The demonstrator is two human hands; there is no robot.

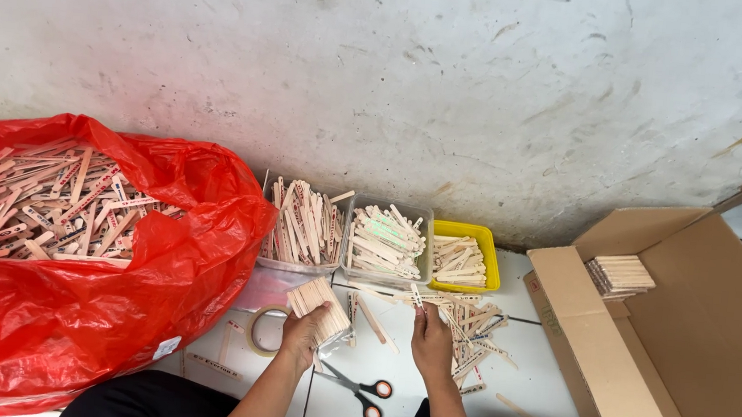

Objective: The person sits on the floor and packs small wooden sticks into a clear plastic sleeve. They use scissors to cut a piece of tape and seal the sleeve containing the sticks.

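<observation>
left hand [305, 332] at lower centre of the frame clenched around a stack of wooden sticks [319, 307]. right hand [432, 339] pinched a single stick [417, 297] over the loose stick pile [472, 329] on the floor [535, 384]. scissors [359, 391] lay between the wrists, tape roll [260, 330] just left of the left hand. red bag [158, 288] crowded the left side, cardboard box [643, 375] the right; three tubs [386, 241] lined the wall.
</observation>
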